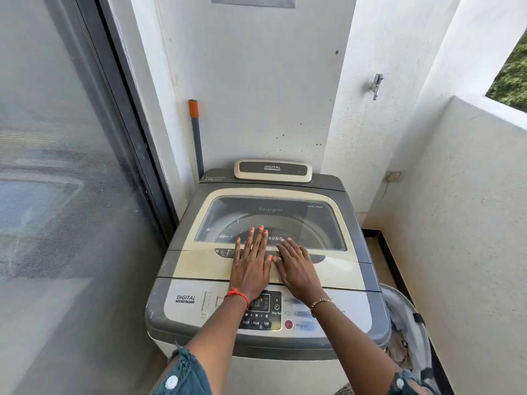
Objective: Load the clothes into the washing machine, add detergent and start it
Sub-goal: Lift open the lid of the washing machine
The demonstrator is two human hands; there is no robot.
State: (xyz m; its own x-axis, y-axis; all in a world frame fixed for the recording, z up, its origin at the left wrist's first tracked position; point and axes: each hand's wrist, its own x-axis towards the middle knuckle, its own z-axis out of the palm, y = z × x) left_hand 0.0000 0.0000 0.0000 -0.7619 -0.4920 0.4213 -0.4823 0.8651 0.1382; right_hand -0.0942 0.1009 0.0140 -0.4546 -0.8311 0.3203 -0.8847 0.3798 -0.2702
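A grey and cream top-loading washing machine (182,269) stands in front of me in a corner. Its lid (199,263), with a tinted window, is down, and the steel drum shows dimly through the glass. My left hand (251,263) lies flat on the lid, fingers spread onto the window. Just to its right, my right hand (296,266) also rests flat on the lid. Neither hand holds anything. The control panel (302,323) with its buttons runs along the near edge under my wrists. A laundry basket (405,323) with clothes sits to the machine's right.
A glass sliding door (71,181) fills the left side. A grey pole with an orange grip (195,132) leans in the corner behind the machine. A wall tap (376,85) and a socket (393,176) are at the right. A low white wall (470,195) closes the right side.
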